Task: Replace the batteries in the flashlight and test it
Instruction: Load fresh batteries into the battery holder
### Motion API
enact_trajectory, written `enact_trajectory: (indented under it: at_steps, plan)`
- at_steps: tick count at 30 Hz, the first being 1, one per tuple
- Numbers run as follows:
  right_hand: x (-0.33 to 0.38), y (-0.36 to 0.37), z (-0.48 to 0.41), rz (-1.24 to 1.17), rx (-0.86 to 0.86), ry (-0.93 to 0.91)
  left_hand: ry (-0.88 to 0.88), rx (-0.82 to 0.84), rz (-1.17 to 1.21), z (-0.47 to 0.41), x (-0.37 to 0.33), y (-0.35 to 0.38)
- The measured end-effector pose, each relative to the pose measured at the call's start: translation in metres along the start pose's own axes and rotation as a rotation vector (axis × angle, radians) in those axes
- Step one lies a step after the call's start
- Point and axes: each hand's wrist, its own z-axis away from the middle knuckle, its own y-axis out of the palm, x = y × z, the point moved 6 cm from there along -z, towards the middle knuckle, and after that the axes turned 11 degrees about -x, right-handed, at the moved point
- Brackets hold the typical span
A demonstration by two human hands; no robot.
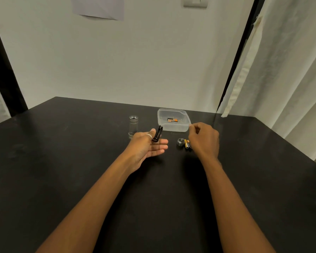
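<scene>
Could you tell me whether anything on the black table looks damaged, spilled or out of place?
Nothing stands out. The silver flashlight body stands upright, the clear plastic container holds batteries, and the loose batteries lie beside the round metal cap, simply taken apart.

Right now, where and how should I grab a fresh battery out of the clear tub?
Pinch one battery across its middle, coming straight down through the open top of the clear tub. The batteries lie flat on the tub's floor, ringed by walls, so a side approach is blocked. The right hand is nearest, by the tub's rim.
</scene>
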Motion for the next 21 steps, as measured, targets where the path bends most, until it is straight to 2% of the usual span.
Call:
enact_trajectory:
  at_steps: [4, 12, 21]
  plan:
    - [0.007, 0.003, -0.018, 0.042, 0.034, -0.007, -0.001, -0.008, 0.013, 0.000, -0.001, -0.001]
    - [0.046, 0.064, -0.079, 0.198, 0.387, -0.338, -0.011, -0.008, 0.023, -0.004, 0.001, -0.001]
    - [0.046, 0.139, -0.103, 0.488, 0.616, -0.473, -0.021, 0.001, 0.029, -0.011, 0.005, -0.001]
